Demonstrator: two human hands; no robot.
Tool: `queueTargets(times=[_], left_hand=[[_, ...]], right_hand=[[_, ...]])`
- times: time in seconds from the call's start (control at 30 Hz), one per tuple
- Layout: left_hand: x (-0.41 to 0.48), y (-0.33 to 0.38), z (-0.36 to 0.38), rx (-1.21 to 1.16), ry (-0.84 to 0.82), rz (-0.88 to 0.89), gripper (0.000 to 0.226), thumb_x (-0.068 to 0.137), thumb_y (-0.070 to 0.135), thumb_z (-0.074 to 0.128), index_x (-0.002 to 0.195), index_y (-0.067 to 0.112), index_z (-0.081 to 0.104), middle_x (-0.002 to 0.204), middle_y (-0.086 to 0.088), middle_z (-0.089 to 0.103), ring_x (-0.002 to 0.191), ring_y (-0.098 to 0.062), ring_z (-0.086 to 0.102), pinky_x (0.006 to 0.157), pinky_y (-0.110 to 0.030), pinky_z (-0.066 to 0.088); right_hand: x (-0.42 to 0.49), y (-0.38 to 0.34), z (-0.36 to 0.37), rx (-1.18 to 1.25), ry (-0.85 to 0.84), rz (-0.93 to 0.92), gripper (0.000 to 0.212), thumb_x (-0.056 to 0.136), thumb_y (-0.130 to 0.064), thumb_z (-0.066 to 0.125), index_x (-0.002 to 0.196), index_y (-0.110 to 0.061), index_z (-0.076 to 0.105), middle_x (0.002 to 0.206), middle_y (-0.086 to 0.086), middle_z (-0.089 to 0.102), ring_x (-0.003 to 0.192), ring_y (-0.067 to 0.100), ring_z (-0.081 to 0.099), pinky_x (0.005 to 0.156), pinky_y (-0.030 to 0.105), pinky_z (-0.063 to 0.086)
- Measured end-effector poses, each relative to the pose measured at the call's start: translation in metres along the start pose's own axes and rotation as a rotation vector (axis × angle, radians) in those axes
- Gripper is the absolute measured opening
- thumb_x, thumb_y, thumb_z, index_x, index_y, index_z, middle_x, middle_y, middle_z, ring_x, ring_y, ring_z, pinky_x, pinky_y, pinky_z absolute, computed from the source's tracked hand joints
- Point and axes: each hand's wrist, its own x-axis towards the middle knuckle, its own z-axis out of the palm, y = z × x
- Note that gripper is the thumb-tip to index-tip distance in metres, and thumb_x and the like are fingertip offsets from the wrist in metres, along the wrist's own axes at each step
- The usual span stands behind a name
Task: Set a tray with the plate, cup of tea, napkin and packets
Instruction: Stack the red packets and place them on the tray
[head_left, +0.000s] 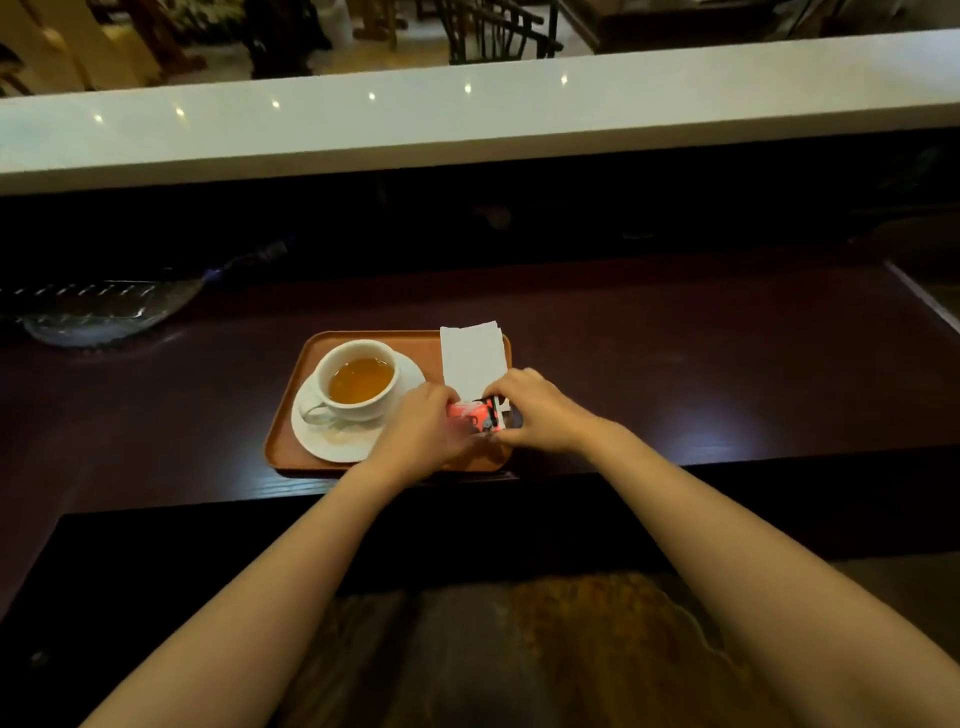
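Observation:
An orange-brown tray (291, 415) lies on the dark counter. On its left half a white plate (343, 441) carries a white cup of tea (358, 382), handle to the front left. A white folded napkin (472, 358) lies along the tray's right side, its far end over the rim. At the napkin's near end are pink and dark packets (480, 415). My left hand (423, 431) grips them from the left and my right hand (535, 410) from the right, both over the tray's front right corner.
A clear glass dish (98, 312) sits at the far left of the dark wooden counter (701, 374). A raised white ledge (467, 119) runs across behind it, with chairs beyond. The counter's front edge lies just below the tray.

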Motion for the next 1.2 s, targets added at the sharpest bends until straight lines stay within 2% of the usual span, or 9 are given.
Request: queueTargets(times=[0.27,0.53,0.63,0.7,0.8,0.87,0.97,1.1,1.2], left_hand=[[-0.002,-0.028,0.032,-0.046,-0.07,0.005,0.05,0.073,0.037,0.072,0.112,0.018,0.049,0.118,-0.005,0.049,0.101,-0.013,0.039,0.085,-0.025,0.035],[0.004,-0.03,0.031,-0.051,-0.123,0.009,0.061,0.073,0.043,0.07,0.123,0.019,0.045,0.126,-0.008,0.047,0.114,-0.021,0.039,0.096,-0.035,0.038],[-0.003,-0.027,0.022,-0.098,-0.121,-0.005,0.068,0.072,0.045,0.071,0.127,0.02,0.042,0.13,-0.008,0.043,0.118,-0.022,0.04,0.099,-0.036,0.038],[-0.017,-0.027,0.013,-0.162,-0.016,0.001,0.06,0.075,0.038,0.069,0.127,0.02,0.043,0.129,-0.007,0.044,0.117,-0.02,0.042,0.097,-0.032,0.038],[-0.047,-0.035,-0.008,-0.232,0.31,0.032,0.043,0.081,0.027,0.064,0.12,0.019,0.048,0.122,-0.006,0.048,0.11,-0.012,0.04,0.089,-0.023,0.033],[-0.064,-0.05,-0.022,-0.233,0.481,-0.041,0.041,0.08,0.021,0.063,0.118,0.017,0.048,0.123,-0.008,0.047,0.111,-0.017,0.038,0.09,-0.026,0.033],[-0.076,-0.071,-0.038,-0.264,0.575,-0.265,0.046,0.08,0.014,0.059,0.124,0.012,0.045,0.129,-0.011,0.044,0.117,-0.027,0.035,0.092,-0.029,0.03],[-0.071,-0.093,-0.048,-0.412,0.425,-0.512,0.052,0.082,0.012,0.054,0.131,0.007,0.038,0.138,-0.017,0.039,0.127,-0.034,0.032,0.105,-0.04,0.03],[-0.065,-0.1,-0.048,-0.495,0.285,-0.512,0.053,0.083,0.012,0.053,0.134,0.009,0.037,0.14,-0.017,0.042,0.129,-0.034,0.037,0.108,-0.047,0.034]], right_hand=[[-0.002,0.008,0.041,-0.075,0.029,0.137,0.054,0.074,-0.038,0.068,0.122,-0.025,0.048,0.119,0.006,0.048,0.108,0.021,0.036,0.09,0.036,0.029],[-0.004,0.003,0.036,-0.05,-0.019,0.224,0.059,0.076,-0.04,0.067,0.128,-0.026,0.044,0.122,0.006,0.047,0.113,0.022,0.036,0.098,0.04,0.032],[-0.008,0.0,0.033,0.002,0.042,0.214,0.06,0.076,-0.034,0.068,0.129,-0.021,0.044,0.121,0.007,0.047,0.115,0.023,0.037,0.101,0.043,0.037],[-0.008,-0.003,0.028,0.033,0.128,0.196,0.058,0.075,-0.03,0.069,0.127,-0.021,0.046,0.113,0.004,0.047,0.111,0.021,0.038,0.097,0.041,0.04],[0.002,-0.01,0.018,0.057,0.204,0.169,0.053,0.078,-0.028,0.067,0.126,-0.022,0.047,0.11,0.001,0.049,0.104,0.017,0.04,0.087,0.032,0.04],[0.015,-0.018,0.012,0.09,0.199,0.177,0.049,0.081,-0.027,0.062,0.128,-0.021,0.046,0.119,0.003,0.053,0.101,0.014,0.042,0.083,0.028,0.037],[0.037,-0.039,0.012,0.115,0.149,0.219,0.047,0.085,-0.024,0.057,0.13,-0.017,0.045,0.13,0.007,0.054,0.106,0.016,0.049,0.085,0.029,0.04],[0.062,-0.074,0.029,0.23,0.046,0.298,0.053,0.088,-0.022,0.054,0.137,-0.014,0.035,0.144,0.009,0.042,0.128,0.025,0.043,0.1,0.036,0.038],[0.074,-0.093,0.042,0.395,0.025,0.321,0.055,0.089,-0.011,0.046,0.14,-0.024,0.029,0.148,0.008,0.036,0.134,0.028,0.035,0.106,0.041,0.033]])
